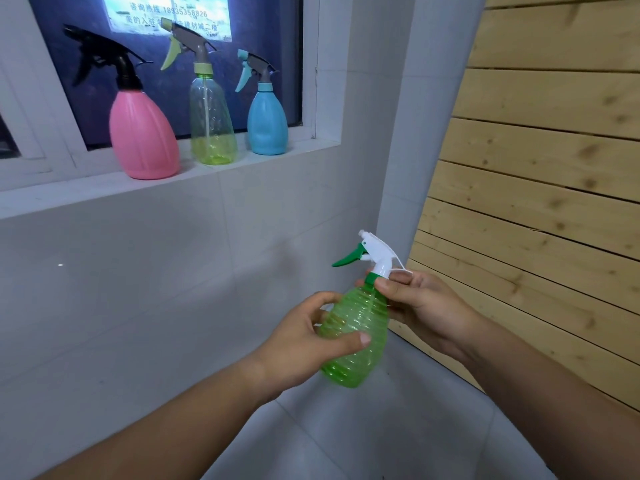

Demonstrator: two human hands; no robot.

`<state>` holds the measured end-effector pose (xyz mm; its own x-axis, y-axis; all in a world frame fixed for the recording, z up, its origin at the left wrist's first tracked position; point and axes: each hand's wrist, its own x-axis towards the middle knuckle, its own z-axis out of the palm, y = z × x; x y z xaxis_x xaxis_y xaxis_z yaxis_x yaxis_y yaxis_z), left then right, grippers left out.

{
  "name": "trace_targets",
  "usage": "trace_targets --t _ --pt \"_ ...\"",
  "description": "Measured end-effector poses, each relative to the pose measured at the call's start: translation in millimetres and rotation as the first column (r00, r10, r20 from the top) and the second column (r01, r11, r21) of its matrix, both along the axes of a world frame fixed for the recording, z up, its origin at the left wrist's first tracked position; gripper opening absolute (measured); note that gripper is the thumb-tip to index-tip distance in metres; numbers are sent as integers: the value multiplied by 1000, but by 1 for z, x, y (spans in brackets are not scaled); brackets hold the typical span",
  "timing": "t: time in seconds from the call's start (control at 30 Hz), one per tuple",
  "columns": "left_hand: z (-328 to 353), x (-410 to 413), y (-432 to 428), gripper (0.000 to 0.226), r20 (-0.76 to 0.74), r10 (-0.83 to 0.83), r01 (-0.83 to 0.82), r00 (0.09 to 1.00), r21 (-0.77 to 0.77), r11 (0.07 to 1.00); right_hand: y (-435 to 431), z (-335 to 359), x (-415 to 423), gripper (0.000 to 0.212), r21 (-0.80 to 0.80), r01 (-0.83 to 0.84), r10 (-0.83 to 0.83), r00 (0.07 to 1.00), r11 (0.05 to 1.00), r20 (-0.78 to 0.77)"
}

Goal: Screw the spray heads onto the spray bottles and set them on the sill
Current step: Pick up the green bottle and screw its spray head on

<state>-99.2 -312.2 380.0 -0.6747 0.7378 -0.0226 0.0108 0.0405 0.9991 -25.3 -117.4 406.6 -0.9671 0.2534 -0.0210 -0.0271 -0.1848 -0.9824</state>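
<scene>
I hold a clear green ribbed spray bottle (360,341) tilted in front of me, below the sill. My left hand (304,344) wraps its body. My right hand (419,306) pinches the green collar under the white spray head (377,252) with its green trigger. On the white sill (104,188) stand three bottles with heads on: a pink bottle (143,136) with a black head, a clear yellow-green bottle (212,123) with a grey head, and a blue bottle (267,123) with a grey and light-blue head.
A dark window (242,98) rises behind the sill. A white tiled wall (138,289) runs below it, with a white corner column (398,150) at the right. A pale wooden slatted panel (540,168) fills the right side. The sill shows bare surface right of the blue bottle.
</scene>
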Motion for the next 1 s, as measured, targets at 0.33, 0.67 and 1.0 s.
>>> trace_targets --t 0.33,0.67,1.0 --pt "5 0 -3 68 253 -197 186 947 66 980 -7 14 -2 30 -166 -120 99 987 979 -129" --pt "5 6 3 47 82 27 -33 996 81 996 -12 9 -5 29 -112 0 -22 982 994 -189" --pt "-6 5 10 54 -103 151 -145 983 64 987 -21 -1 -7 34 -72 134 -146 970 988 -195"
